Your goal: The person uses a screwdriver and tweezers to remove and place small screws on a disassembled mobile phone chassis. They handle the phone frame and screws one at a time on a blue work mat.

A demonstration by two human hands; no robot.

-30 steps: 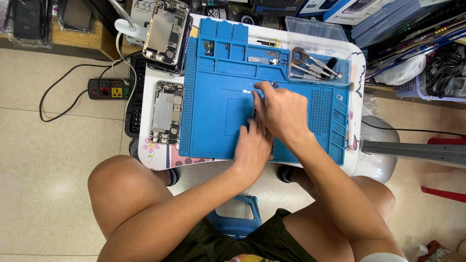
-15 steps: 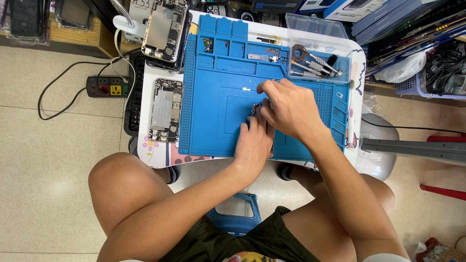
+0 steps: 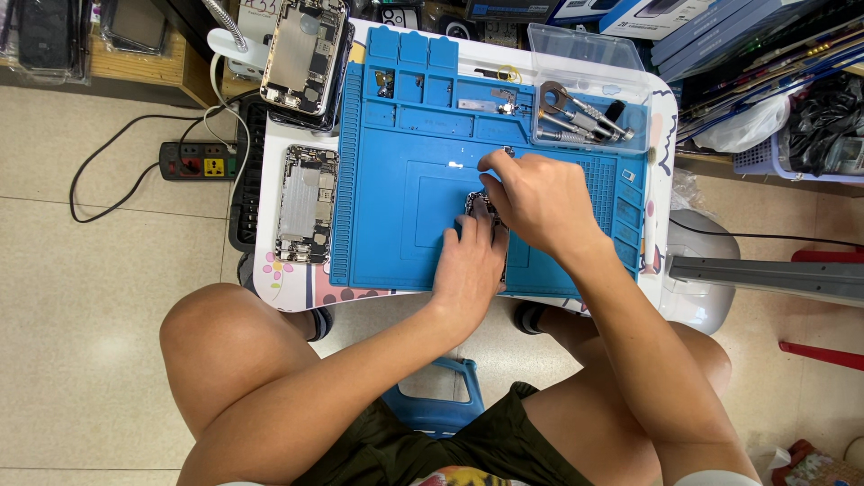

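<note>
Blue mat (image 3: 396,180): both hands (image 3: 468,265) (image 3: 540,200) pinching small board (image 3: 477,205), opened phones (image 3: 306,202) alongside.

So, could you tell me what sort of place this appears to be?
Probably a small phone repair stall. Both hands work on a small part over a blue repair mat on a little table; two opened phones lie beside it, and metal tools sit in a clear tray.

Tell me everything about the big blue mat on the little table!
The blue mat looks like soft rubber and lies flat on the small white table, covering most of it. Little square pockets line its far edge and right side, some holding tiny parts. A clear tray of metal tools sits on its far right corner. Both hands, left and right, rest on its middle around a small metal part.
</note>
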